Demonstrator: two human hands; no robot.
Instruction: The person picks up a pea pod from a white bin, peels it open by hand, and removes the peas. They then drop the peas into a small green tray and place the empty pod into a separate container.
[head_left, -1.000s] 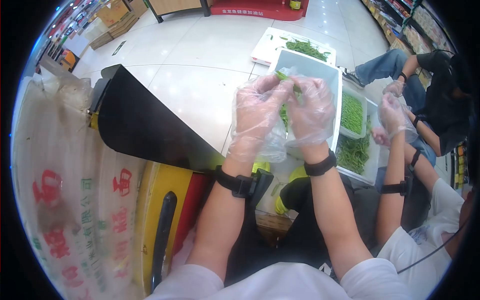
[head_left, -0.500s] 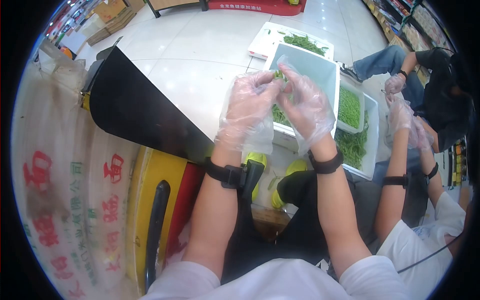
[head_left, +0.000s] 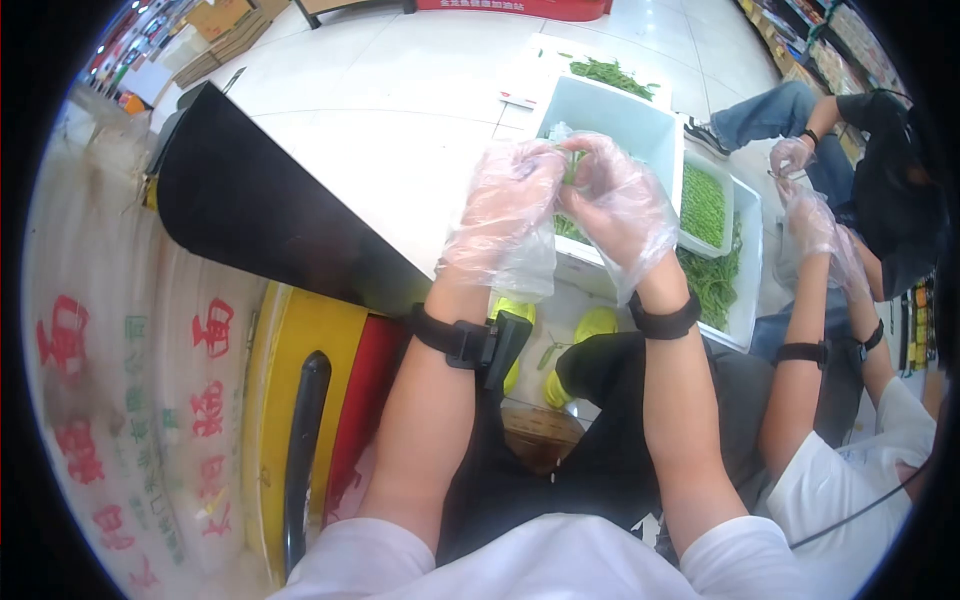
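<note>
My left hand [head_left: 508, 210] and my right hand [head_left: 625, 205], both in loose clear plastic gloves, meet above a white foam box [head_left: 648, 140]. Between their fingertips is a thin green pea pod [head_left: 573, 168], pinched from both sides and partly hidden by the fingers. More green pods [head_left: 570, 228] show inside the box beneath my hands. To the right, a clear tub [head_left: 727, 243] holds shelled green peas [head_left: 704, 205]. It rests on another foam box [head_left: 752, 270] that contains green pods [head_left: 712, 288].
A foam lid [head_left: 545, 62] with pods on it lies behind the boxes. At the right, co-workers' gloved hands [head_left: 808, 222] are close by. A black panel [head_left: 270, 200] and a yellow machine [head_left: 300, 400] stand at my left. A loose pod [head_left: 548, 354] lies on the floor.
The view has shifted slightly. My hands remain together at the pod, with the right fingers now curled more around it and the pod showing more upright.
</note>
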